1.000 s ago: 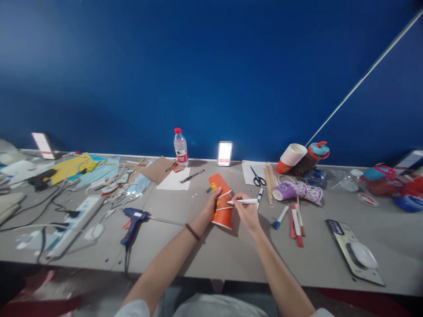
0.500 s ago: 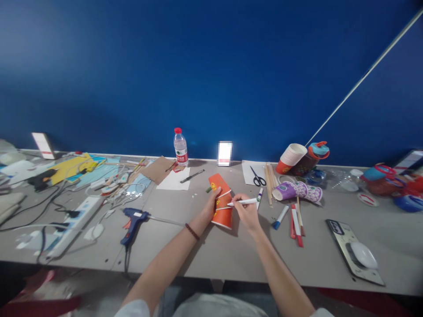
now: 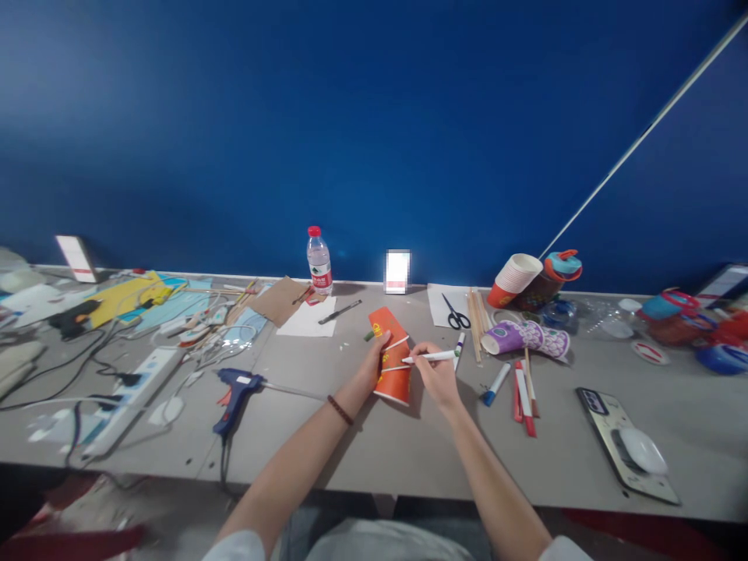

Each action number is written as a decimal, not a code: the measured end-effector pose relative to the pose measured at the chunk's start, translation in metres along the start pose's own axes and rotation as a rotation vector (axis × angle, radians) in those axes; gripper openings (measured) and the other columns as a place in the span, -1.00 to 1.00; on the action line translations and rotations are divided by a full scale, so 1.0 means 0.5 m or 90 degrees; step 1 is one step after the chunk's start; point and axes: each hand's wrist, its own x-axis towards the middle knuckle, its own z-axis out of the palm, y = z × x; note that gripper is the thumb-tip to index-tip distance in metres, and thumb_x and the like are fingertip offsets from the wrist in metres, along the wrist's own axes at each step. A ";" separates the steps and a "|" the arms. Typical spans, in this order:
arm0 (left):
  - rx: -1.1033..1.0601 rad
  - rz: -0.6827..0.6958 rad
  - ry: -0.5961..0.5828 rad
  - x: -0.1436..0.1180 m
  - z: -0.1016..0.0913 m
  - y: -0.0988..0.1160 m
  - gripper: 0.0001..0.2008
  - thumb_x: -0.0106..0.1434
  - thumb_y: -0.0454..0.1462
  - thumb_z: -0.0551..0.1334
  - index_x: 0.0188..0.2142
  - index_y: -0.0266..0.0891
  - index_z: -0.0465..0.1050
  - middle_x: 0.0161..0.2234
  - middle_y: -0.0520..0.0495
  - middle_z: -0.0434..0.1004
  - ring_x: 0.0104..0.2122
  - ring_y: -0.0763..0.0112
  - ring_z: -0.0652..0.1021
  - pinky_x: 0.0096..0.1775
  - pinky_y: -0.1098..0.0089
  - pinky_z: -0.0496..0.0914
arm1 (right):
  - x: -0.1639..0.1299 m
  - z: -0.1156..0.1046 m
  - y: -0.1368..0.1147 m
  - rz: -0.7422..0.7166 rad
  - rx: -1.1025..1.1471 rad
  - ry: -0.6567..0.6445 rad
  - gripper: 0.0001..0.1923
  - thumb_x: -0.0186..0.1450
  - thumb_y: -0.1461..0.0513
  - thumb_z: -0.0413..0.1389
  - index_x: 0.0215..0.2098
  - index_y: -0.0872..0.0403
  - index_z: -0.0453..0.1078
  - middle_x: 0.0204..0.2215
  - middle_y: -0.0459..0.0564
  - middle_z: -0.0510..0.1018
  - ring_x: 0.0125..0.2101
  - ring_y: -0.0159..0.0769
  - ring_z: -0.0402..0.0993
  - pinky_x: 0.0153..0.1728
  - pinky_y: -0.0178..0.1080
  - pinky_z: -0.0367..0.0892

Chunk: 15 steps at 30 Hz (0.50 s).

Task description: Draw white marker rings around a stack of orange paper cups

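Note:
My left hand (image 3: pixel 372 363) is wrapped round a stack of orange paper cups (image 3: pixel 393 382), which leans over the table with white rims showing as bands along it. Pinched in my right hand (image 3: pixel 435 375) is a white marker (image 3: pixel 431 357), its tip at the side of the cups near a white rim. Whether the tip touches the paper I cannot tell. A small green piece (image 3: pixel 368 336) shows just left of the cups. Behind my right hand lies another white marker (image 3: pixel 460 347), partly hidden.
Left of my forearm lie a blue hot glue gun (image 3: pixel 238 396) and a power strip (image 3: pixel 135 401) with cables. A water bottle (image 3: pixel 319 265) stands at the back. To the right are scissors (image 3: pixel 457 315), stacked paper cups (image 3: pixel 514 279), purple cups (image 3: pixel 526 338), a blue-capped marker (image 3: pixel 496 384) and a phone (image 3: pixel 608 421).
Almost nothing differs. Both hands keep their hold on the orange cups and the marker, with at most a tiny shift of the marker.

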 end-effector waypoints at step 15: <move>-0.004 0.011 0.008 0.002 0.001 -0.001 -0.70 0.19 -0.09 0.29 -0.30 -0.33 0.49 -0.47 -0.11 0.59 -0.53 0.33 0.55 -0.36 0.35 0.44 | 0.000 0.001 -0.003 0.013 0.021 0.001 -0.88 0.12 0.19 0.06 -0.52 0.05 0.35 -0.60 -0.13 0.46 -0.52 -0.32 0.41 -0.46 -0.31 0.30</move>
